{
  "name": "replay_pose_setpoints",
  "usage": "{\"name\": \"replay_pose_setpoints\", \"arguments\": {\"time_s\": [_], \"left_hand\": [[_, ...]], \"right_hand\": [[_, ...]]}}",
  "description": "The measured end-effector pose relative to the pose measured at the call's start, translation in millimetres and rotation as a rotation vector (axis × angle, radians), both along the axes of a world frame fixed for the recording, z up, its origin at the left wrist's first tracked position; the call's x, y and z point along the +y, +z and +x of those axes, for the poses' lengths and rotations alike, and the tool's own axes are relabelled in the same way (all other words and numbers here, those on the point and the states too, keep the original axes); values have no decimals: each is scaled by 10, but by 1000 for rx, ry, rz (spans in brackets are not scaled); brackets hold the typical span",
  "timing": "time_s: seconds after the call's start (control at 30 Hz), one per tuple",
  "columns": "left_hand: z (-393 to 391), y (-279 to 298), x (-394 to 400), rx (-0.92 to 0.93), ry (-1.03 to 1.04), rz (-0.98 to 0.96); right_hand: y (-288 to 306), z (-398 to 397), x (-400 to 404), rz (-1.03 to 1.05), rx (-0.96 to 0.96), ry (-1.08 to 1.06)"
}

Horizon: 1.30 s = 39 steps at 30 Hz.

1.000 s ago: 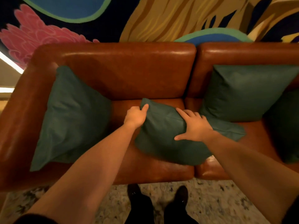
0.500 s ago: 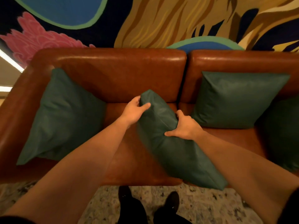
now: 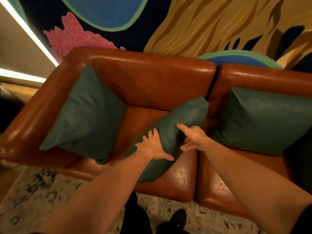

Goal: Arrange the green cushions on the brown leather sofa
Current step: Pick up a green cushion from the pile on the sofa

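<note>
The brown leather sofa [image 3: 152, 78] has two seats. A middle green cushion [image 3: 185, 115] stands tilted on its edge on the left seat, its top corner leaning against the backrest near the seam. My left hand [image 3: 152, 147] presses flat on its left face with fingers spread. My right hand [image 3: 194, 137] grips its right side and dents it. A second green cushion [image 3: 87, 115] leans in the left corner. A third [image 3: 261, 119] leans on the right backrest, with a darker one [image 3: 303, 164] partly cut off at the right edge.
A painted mural wall [image 3: 202, 22] rises behind the sofa. A pale patterned rug [image 3: 33, 191] lies in front, with my dark shoes [image 3: 179, 217] on it close to the sofa's front edge. Bare seat leather shows between the left and middle cushions.
The middle cushion has been turned and swung so its top now leans to the right against the backrest. My left hand slid from its top corner down onto its left face. The view shifted left.
</note>
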<state>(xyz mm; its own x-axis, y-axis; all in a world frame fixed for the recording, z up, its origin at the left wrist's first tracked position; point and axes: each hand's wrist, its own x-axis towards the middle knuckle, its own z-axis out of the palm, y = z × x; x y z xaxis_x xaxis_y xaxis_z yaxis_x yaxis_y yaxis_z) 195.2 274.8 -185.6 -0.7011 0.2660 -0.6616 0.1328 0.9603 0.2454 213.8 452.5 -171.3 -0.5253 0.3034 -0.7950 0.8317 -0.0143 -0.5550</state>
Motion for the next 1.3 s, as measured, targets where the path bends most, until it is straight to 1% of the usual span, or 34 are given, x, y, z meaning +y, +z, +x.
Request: {"name": "replay_pose_setpoints", "arguments": {"time_s": [0.03,0.1,0.13,0.17,0.2,0.3,0.4,0.47,0.6,0.7,0.77,0.83,0.87,0.9,0.97,1.0,1.03,1.07,1.17,1.2,1.3], "left_hand": [[8,-20,-55,40,3,11],[-20,-28,-137,123,5,55],[-67,-41,-173,144,2,86],[-127,-47,-213,151,-6,123],[-196,-49,-257,153,-24,161],[-390,15,-379,132,-149,200],[-524,69,-500,169,-265,143],[-553,40,-597,203,-267,110],[-457,-41,-845,225,-72,48],[-364,-82,-1056,270,-32,-18],[-325,-92,-1155,340,20,-54],[-257,-87,-1222,392,120,-92],[-230,-100,-1262,394,204,-96],[-211,-105,-1296,372,320,-77],[-212,-73,-1322,268,610,18],[-234,-56,-1331,208,723,78],[-283,-61,-1341,175,781,133],[-351,-66,-1353,170,809,181],[-665,-81,-1427,253,892,328],[-783,-79,-1446,271,901,354],[-1021,-76,-1401,298,851,343]], "right_hand": [[-7,-5,53,135,27,24],[-9,-39,251,430,154,-44],[9,-65,353,521,220,-87],[25,-97,450,548,268,-112],[50,-130,530,517,285,-120],[113,-145,691,410,260,-49],[46,-68,832,498,273,59],[5,-46,892,535,292,89],[-26,-83,995,522,264,20],[-63,-83,1058,537,261,35],[-33,-60,1059,554,260,29],[-6,-48,1052,552,260,-3],[10,-44,1044,547,262,-18],[10,-51,1038,543,263,-29],[30,-66,1020,549,261,-20],[53,-68,1005,556,254,5],[75,-66,994,568,252,33],[110,-52,991,587,253,58],[176,18,1021,695,260,142],[187,55,1034,736,251,162],[137,137,1042,787,216,185]]}}
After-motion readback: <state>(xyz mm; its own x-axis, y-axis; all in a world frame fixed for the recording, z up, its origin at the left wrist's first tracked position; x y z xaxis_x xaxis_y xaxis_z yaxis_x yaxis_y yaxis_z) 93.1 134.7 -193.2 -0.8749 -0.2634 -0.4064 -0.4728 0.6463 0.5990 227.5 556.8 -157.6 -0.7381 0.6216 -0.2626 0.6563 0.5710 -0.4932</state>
